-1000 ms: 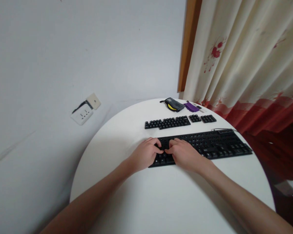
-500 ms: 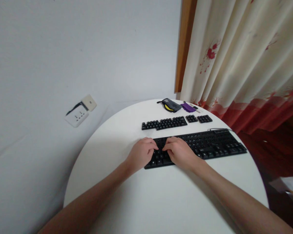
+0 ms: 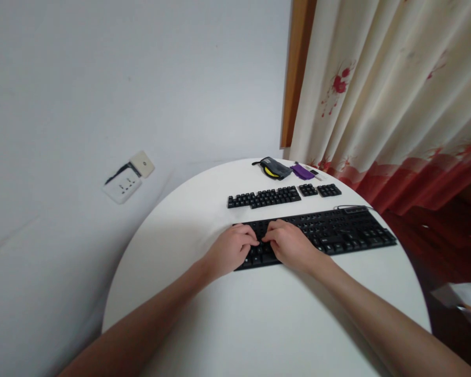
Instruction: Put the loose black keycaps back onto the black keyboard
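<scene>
A black keyboard [image 3: 337, 235] lies on the white round table [image 3: 160, 246]. Over its left end are both my hands, close together with their fingertips almost meeting at the keys. My left hand [image 3: 230, 248] is closed, thumb and fingers pinched downward at the keyboard. Facing it, my right hand [image 3: 289, 244] also has its fingers drawn together on the keys. Whatever is between the fingertips is too small to make out. Loose black keycaps are laid out behind the keyboard: a long block [image 3: 275, 197], a small block [image 3: 308, 190] and another small block [image 3: 329, 190].
At the table's back edge lie a dark pouch [image 3: 277, 168] with yellow on it, a purple cloth [image 3: 302, 172] and a small whitish item [image 3: 319, 177]. The keyboard's cable [image 3: 343, 207] curls behind it. A wall [image 3: 133, 94] borders the left side, a curtain [image 3: 361, 104] the right.
My left hand has shifted slightly right, bringing its fingertips nearer to my right hand's. My right hand stays in almost the same place.
</scene>
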Demonstrator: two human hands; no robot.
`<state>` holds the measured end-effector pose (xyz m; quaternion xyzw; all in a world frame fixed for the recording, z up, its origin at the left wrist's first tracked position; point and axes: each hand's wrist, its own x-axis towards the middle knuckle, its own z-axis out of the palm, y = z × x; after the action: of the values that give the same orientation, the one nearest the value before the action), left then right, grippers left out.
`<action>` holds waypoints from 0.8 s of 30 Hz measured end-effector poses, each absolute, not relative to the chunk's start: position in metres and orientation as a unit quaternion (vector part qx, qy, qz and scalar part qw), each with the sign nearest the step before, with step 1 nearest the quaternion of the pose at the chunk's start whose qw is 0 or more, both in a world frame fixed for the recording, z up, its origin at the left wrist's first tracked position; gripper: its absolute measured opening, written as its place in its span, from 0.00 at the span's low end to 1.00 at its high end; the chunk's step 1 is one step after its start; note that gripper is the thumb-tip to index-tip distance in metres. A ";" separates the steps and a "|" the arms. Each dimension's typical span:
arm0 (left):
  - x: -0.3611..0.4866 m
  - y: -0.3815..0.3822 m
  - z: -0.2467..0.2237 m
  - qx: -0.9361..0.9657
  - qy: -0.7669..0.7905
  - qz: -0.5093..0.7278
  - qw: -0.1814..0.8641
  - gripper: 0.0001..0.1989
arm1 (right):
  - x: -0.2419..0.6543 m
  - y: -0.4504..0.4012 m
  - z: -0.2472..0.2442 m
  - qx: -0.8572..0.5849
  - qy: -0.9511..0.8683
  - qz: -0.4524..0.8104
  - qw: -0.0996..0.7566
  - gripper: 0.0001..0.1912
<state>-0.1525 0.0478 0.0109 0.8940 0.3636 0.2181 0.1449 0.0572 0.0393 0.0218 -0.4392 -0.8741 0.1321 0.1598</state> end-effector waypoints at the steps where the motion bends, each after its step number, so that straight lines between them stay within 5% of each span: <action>1: -0.153 0.048 0.011 0.895 0.364 0.214 0.144 0.16 | 0.058 0.040 0.022 -0.435 -0.878 0.130 0.153 0.18; 24: -0.157 0.052 0.023 0.810 0.453 0.307 0.209 0.17 | 0.061 0.044 0.024 -0.484 -0.841 0.141 0.198 0.17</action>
<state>-0.1571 0.0517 0.0235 0.8103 0.4533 0.3070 0.2091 0.0613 0.0439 0.0244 -0.4836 -0.8410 0.1407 0.1976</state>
